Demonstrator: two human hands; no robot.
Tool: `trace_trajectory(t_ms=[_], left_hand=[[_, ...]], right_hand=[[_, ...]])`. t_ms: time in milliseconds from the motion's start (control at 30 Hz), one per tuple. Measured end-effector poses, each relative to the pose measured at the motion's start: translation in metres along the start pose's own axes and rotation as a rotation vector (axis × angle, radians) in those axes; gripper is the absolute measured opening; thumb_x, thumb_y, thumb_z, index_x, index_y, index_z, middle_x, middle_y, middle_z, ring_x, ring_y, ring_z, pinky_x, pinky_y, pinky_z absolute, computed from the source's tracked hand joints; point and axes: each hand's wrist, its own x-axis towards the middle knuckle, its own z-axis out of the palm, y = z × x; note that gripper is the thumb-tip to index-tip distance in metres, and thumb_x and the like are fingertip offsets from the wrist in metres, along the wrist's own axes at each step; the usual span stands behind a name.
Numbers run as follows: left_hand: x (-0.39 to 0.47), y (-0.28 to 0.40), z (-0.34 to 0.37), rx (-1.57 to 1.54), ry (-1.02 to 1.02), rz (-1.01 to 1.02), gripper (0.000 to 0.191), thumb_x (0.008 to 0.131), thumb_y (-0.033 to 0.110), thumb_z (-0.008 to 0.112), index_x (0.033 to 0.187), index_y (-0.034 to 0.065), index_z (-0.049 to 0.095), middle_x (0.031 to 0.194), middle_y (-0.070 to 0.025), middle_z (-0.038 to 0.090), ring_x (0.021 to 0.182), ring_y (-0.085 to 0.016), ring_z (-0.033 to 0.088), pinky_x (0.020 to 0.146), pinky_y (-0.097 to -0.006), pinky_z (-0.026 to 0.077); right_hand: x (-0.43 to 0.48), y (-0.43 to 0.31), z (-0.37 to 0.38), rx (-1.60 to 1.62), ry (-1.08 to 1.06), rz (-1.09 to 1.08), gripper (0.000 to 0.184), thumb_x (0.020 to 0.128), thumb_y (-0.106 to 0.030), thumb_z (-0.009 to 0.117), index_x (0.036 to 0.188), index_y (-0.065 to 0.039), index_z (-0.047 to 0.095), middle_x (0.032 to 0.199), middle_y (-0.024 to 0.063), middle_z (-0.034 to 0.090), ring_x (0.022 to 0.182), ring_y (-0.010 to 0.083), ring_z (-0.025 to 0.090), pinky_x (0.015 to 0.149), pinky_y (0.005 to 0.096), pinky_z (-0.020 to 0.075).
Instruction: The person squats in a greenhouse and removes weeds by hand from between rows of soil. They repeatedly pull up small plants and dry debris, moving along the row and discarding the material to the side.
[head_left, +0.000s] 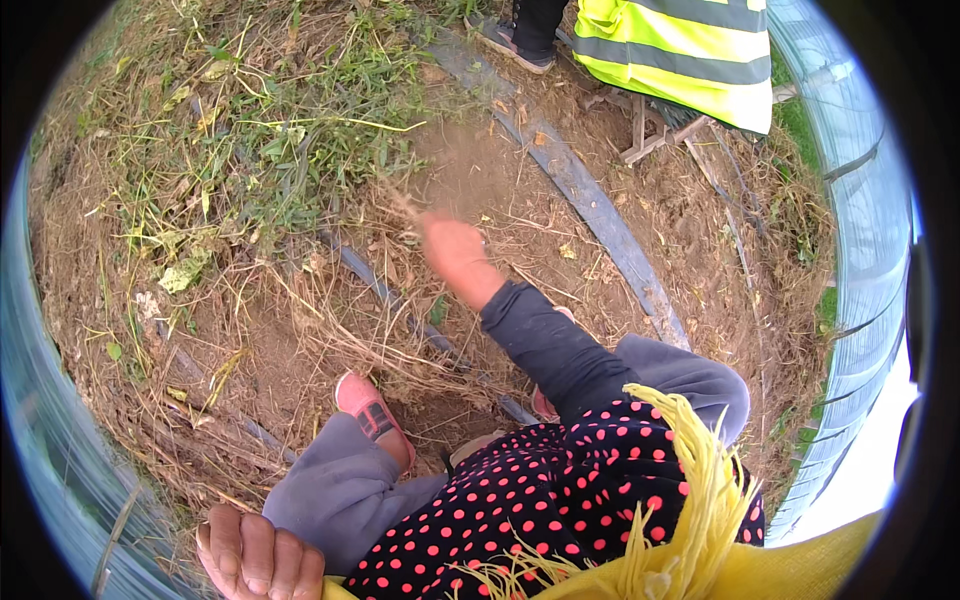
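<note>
My right hand (454, 251), blurred by motion, is closed on a tuft of dry stems (403, 201) just above the soil. Dust (469, 169) hangs over the bare earth beyond it. To its left lies a heap of green and yellowing weeds (322, 150). Loose dry straw (360, 337) is strewn between my feet. My left hand (259, 555) is at the lower left beside my knee, its fingers curled in. The palm is hidden, so whether it holds anything does not show.
Dark flat drip-like strips (592, 210) run along the ground, one (375, 281) partly buried. A person in a yellow reflective vest (675, 60) is at the top right, by a small wooden stool (649, 139). Bluish plastic sheeting (862, 217) curves along both sides.
</note>
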Motion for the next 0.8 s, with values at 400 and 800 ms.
trace_trajectory(t_ms=[400,800], left_hand=[[-0.009,-0.001,0.004,0.025,0.011,-0.006,0.037,0.107,0.033,0.024,0.094,0.0082,0.048,0.077,-0.0093,0.051,0.058,-0.021,0.047,0.055,-0.0358,0.040],[-0.012,0.001,0.003,0.011,-0.043,0.001,0.036,0.107,0.030,0.023,0.094,0.0070,0.047,0.076,-0.0086,0.051,0.057,-0.021,0.047,0.055,-0.0362,0.040]], right_hand=[[-0.045,0.107,0.081,-0.313,0.005,0.162,0.066,0.080,-0.023,0.071,0.138,-0.006,0.043,0.121,0.0140,0.060,0.116,0.0279,0.057,0.095,0.0465,0.0415],[-0.059,0.055,0.065,0.111,-0.272,0.125,0.034,0.092,-0.035,0.057,0.099,-0.003,0.068,0.093,0.0216,0.069,0.086,0.0373,0.068,0.076,0.0473,0.0544]])
